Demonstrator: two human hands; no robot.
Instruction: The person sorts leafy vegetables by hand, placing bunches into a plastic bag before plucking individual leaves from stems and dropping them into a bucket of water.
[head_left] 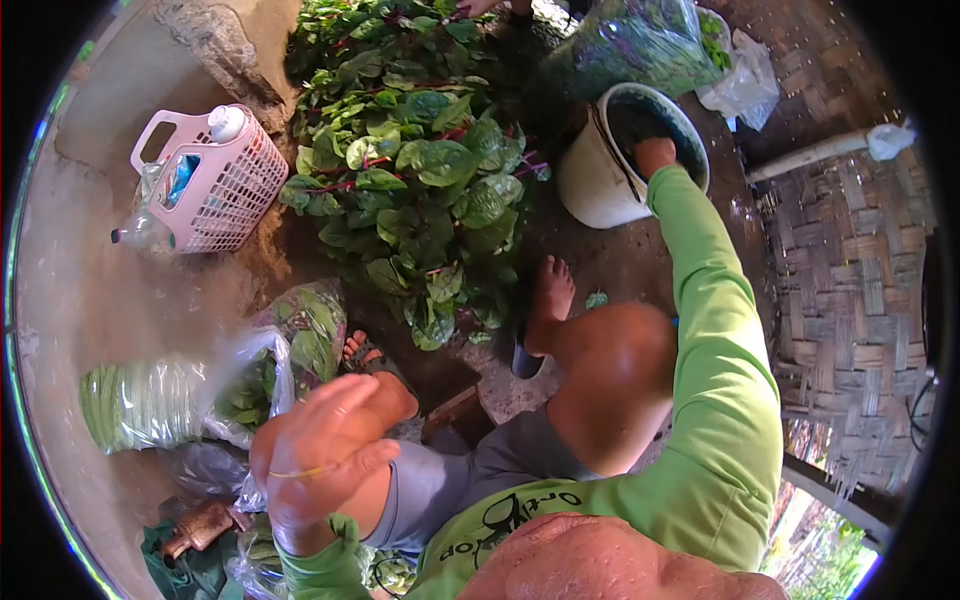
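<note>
My right hand (655, 153) reaches down into a white bucket (590, 185), whose inside looks dark and wet. The fingers are hidden below the rim, so what they touch does not show. Above my left knee is my left hand (325, 440), slightly blurred, its fingers stretched out and nothing seen in it. A thin yellow band (300, 473) lies around that hand near the wrist. In front of me a large heap of leafy greens with reddish-purple stems (420, 180) covers the floor. Beside my left leg sits a clear plastic bag of similar leaves (312, 325).
A pink plastic basket (235, 195) holding bottles stands by the wall at left. Long green vegetables in clear plastic (150, 400) lie near my left side. Behind the bucket is a big bag of greens (640, 45). Another person's hand (478, 7) shows at the top. A woven wall (850, 280) rises at right.
</note>
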